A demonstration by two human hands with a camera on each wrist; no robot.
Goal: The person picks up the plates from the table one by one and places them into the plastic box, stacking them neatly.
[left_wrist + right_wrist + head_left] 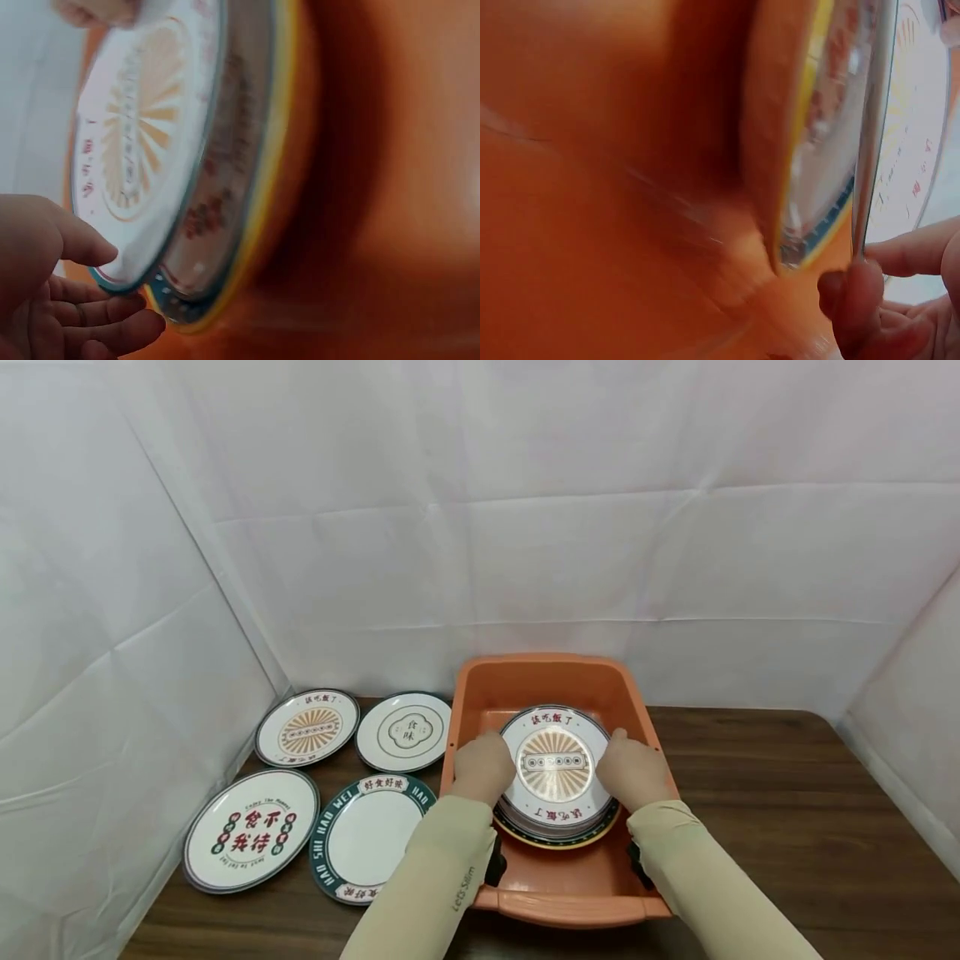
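A white plate (555,802) with an orange sunburst and red characters is held level by both hands inside an orange plastic tub (570,877). My left hand (483,768) pinches its left rim, thumb on top and fingers underneath. On the opposite rim, my right hand (636,766) pinches between thumb and fingers. Beneath lies another plate (810,202) with a yellow edge and a dark patterned band; a gap shows between the two in the right wrist view. The upper plate hides most of the lower one in the head view.
Left of the tub, on the dark wooden table (750,793), lie a sunburst plate (307,727), a plate with a central emblem (405,732), a red-lettered plate (251,831) and a green-rimmed plate (375,839). White cloth (555,560) hangs behind and at both sides.
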